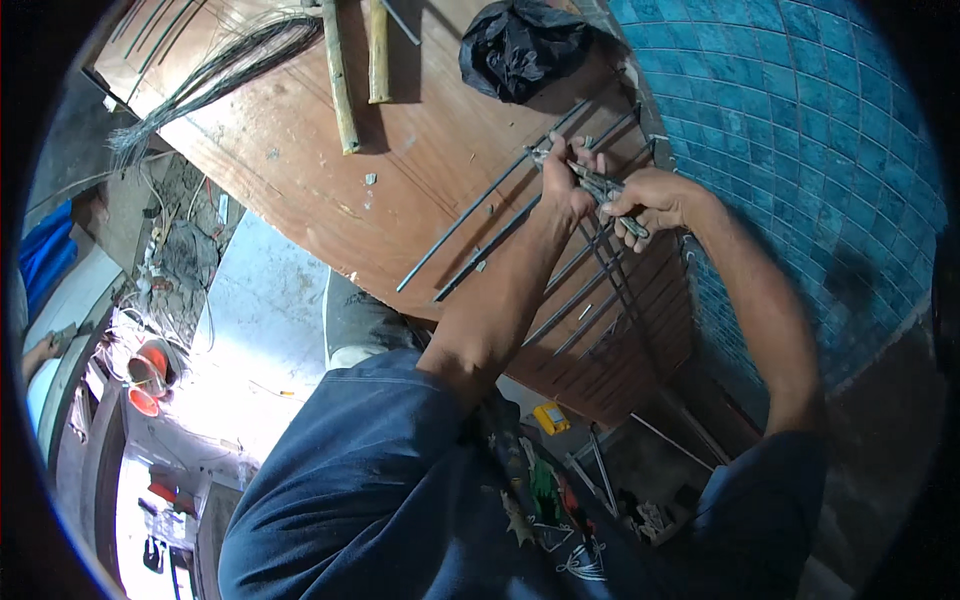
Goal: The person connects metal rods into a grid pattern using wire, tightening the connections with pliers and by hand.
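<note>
Right hand (657, 200) closed around a pliers-like tool (632, 227), its handle ends poking out below the fingers. Left hand (567, 188) just beside it, fingers bent — can't tell what it grips. Both are over dark metal rods (468, 227) laid on a plywood sheet (300, 200). Black plastic bag (522, 52) near the rods' far ends; wire bundle (225, 72) farther left — blue tiled wall (790, 130) at right.
</note>
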`<state>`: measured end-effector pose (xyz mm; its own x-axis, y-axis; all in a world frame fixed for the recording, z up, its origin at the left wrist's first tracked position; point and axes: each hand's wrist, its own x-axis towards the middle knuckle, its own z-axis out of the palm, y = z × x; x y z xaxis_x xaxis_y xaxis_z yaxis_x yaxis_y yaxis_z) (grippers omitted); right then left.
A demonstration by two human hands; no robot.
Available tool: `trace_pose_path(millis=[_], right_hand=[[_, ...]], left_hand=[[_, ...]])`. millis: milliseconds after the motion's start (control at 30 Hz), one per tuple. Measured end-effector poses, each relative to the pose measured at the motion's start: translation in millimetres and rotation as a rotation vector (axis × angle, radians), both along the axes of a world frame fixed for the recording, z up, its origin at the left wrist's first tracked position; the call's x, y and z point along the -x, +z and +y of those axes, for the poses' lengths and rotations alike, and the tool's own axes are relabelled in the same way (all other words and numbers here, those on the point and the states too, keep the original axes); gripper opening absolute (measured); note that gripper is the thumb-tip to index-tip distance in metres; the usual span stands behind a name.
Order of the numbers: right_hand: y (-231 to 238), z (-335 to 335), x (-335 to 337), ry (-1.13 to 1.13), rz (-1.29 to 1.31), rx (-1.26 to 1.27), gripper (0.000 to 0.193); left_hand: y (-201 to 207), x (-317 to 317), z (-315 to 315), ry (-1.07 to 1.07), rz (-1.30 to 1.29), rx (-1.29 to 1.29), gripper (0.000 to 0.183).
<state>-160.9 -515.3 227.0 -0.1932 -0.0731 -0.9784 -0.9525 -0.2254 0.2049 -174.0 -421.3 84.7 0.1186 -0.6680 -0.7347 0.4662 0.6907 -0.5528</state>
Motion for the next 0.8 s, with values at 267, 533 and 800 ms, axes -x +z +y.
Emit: trace_pose_path(millis=[267, 533, 800], right_hand=[[-3, 41, 38, 1.728, -0.774, 0.705, 0.046], [-10, 5, 12, 0.608, -0.390, 0.357, 0.018], [-27, 53, 159, 0.408, -0.606, 0.428, 0.017]], left_hand=[[-26, -27, -34, -0.191, 0.221, -0.142, 0.051], [2, 1, -15, -0.189, -0.298, 0.136, 0.032], [-6, 60, 58, -0.548, -0.971, -0.552, 0.025]])
